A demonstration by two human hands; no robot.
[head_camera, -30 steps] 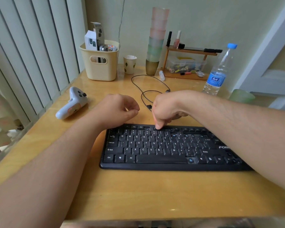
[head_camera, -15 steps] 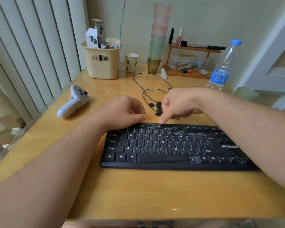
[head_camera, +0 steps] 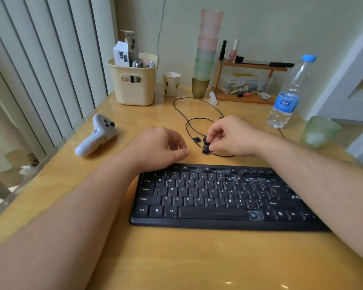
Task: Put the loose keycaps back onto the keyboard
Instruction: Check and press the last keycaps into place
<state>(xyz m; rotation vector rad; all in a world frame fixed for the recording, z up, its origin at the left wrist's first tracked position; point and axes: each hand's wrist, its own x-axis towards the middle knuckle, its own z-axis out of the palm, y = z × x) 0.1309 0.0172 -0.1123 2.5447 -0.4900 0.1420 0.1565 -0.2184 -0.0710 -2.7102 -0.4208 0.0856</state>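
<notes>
Your glossy yellow wooden worktop (head_camera: pixel 197 258) carries the flat black plastic keyboard (head_camera: pixel 218 197), most of its keys seated, yet several blue sockets show bare in the upper rows and one beside the space bar, so by my reckoning plenty is left. Your right hand (head_camera: pixel 233 137) reaches behind it, grip pinching one of the small black loose keycaps (head_camera: pixel 206 151) lying by the thin black cable (head_camera: pixel 189 114). Your left hand (head_camera: pixel 157 149) rests at the keyboard's far corner, fingers curled, holding nothing visible.
</notes>
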